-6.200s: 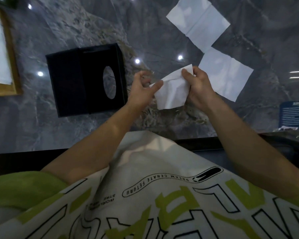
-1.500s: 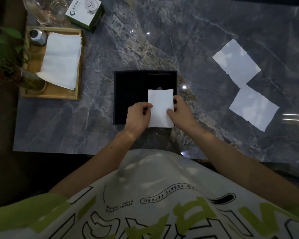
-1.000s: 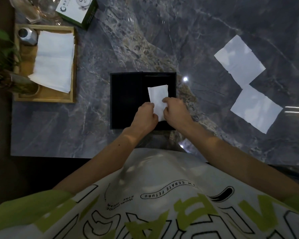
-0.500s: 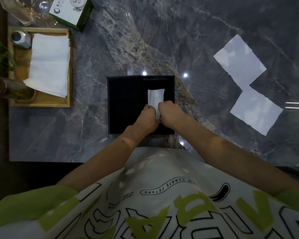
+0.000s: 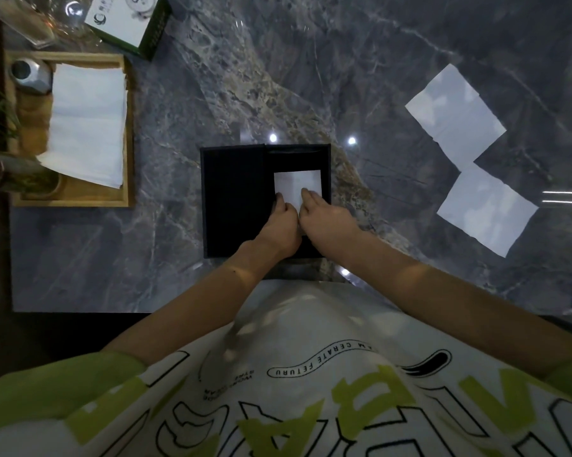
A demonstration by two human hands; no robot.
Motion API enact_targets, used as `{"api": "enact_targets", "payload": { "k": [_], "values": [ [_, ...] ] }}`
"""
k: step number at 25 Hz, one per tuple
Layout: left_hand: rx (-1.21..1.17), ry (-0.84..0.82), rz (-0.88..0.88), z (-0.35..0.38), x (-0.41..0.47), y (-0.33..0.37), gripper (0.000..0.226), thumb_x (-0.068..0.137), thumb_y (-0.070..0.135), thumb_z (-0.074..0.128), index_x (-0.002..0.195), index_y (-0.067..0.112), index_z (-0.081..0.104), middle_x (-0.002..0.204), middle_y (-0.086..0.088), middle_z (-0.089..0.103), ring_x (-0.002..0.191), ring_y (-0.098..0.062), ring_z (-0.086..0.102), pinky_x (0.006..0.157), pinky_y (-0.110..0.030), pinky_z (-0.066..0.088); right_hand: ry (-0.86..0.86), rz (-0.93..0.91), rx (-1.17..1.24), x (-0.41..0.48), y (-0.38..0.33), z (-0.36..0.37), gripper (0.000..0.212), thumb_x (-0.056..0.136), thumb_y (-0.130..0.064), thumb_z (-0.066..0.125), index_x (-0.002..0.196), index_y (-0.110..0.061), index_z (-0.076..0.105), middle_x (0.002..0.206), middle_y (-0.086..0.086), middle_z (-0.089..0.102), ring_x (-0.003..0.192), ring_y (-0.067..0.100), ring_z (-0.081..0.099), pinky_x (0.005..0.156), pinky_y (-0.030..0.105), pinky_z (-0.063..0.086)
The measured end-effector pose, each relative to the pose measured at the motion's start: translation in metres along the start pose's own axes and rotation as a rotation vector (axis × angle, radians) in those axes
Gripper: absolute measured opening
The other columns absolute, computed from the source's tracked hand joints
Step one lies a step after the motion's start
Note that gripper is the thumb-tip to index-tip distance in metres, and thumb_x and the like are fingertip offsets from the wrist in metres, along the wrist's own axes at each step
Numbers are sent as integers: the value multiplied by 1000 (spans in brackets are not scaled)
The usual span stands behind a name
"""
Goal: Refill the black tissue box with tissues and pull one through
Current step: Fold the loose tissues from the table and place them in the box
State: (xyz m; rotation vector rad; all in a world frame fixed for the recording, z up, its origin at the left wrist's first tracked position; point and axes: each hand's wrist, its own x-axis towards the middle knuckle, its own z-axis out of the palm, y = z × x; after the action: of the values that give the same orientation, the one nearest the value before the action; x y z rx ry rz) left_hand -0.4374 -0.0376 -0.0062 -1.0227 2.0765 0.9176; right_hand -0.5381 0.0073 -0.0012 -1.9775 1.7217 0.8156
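The black tissue box lies open on the grey marble table, its lid folded out to the left. A folded white tissue lies flat inside the right half of the box. My left hand and my right hand are side by side over the near part of the box, fingertips pressing on the tissue's near edge. The near part of the tissue is hidden under my fingers. Two loose white tissues lie to the right, one farther and one nearer.
A wooden tray at the left holds a stack of white tissues and a small metal pot. A plant stands at the left edge. A green and white carton and glassware sit at the back left.
The folded tissue went from held above the box to lying flat inside it. Both hands lowered into the box and now press on the tissue.
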Motion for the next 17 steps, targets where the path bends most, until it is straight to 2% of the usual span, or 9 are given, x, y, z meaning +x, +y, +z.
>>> {"api": "enact_targets", "payload": {
  "k": [1, 2, 3, 5, 7, 10, 13, 15, 17],
  "values": [
    [-23, 19, -20, -2, -3, 2, 48, 99, 9, 34, 144, -8, 29, 149, -30, 29, 143, -41, 19, 121, -43, 4, -20, -30, -22, 3, 1, -1, 37, 74, -26, 76, 107, -10, 73, 135, 13, 59, 123, 14, 58, 69, 26, 56],
    [-76, -24, -59, -6, -5, 3, 47, 100, 9, 34, 143, -8, 31, 150, -29, 30, 143, -41, 21, 121, -43, 7, 16, -50, -21, 8, 2, 0, 41, 88, -25, 63, 124, -6, 62, 145, 17, 47, 133, 19, 48, 82, 31, 54],
    [-78, -39, -43, -5, -2, 3, 46, 100, 10, 34, 143, -6, 33, 149, -28, 31, 143, -41, 21, 121, -44, 7, -23, -95, -56, 14, 2, 2, 45, 96, -22, 51, 137, -2, 48, 152, 20, 35, 139, 25, 38, 93, 36, 48],
    [-95, -40, -78, -9, 2, 4, 47, 102, 15, 30, 145, -5, 31, 147, -26, 37, 143, -42, 20, 121, -45, 1, -51, -144, -94, 21, 4, -1, 51, 100, -24, 43, 145, -3, 34, 153, 21, 29, 139, 29, 33, 108, 38, 35],
    [-115, -86, -142, -9, 0, 6, 50, 102, 14, 31, 147, -7, 23, 152, -23, 32, 144, -39, 19, 121, -43, -3, -82, -160, -166, 23, 6, -2, 54, 100, -31, 43, 147, -7, 32, 153, 20, 31, 139, 28, 34, 118, 38, 23],
    [-161, -95, -160, -12, -1, 6, 47, 99, 5, 35, 144, -9, 30, 155, -25, 22, 143, -38, 25, 120, -43, 12, -84, -187, -189, 24, 8, -1, 48, 100, -30, 43, 143, -8, 39, 149, 19, 38, 137, 27, 37, 118, 37, 21],
    [-99, -127, -143, -19, 1, 7, 45, 103, 12, 28, 146, -2, 30, 147, -20, 42, 137, -35, 35, 120, -47, 2, -17, -199, -163, 22, 10, 2, 37, 98, -25, 46, 132, -11, 54, 142, 16, 48, 132, 26, 43, 117, 35, 22],
    [-86, -47, -85, -15, -2, 5, 44, 103, 12, 27, 143, -7, 29, 143, -23, 44, 136, -38, 35, 121, -46, 1, 23, -205, -122, 18, 13, 8, 41, 98, -21, 46, 135, -6, 51, 148, 21, 41, 138, 29, 36, 120, 36, 14],
    [-232, 43, -22, -3, -2, -6, 47, 101, 9, 36, 142, -12, 27, 149, -27, 33, 141, -39, 26, 121, -39, 7, 71, -210, -54, 10, 18, 10, 50, 95, -19, 49, 141, 0, 41, 155, 25, 28, 144, 32, 28, 121, 38, 8]
  ]
}}
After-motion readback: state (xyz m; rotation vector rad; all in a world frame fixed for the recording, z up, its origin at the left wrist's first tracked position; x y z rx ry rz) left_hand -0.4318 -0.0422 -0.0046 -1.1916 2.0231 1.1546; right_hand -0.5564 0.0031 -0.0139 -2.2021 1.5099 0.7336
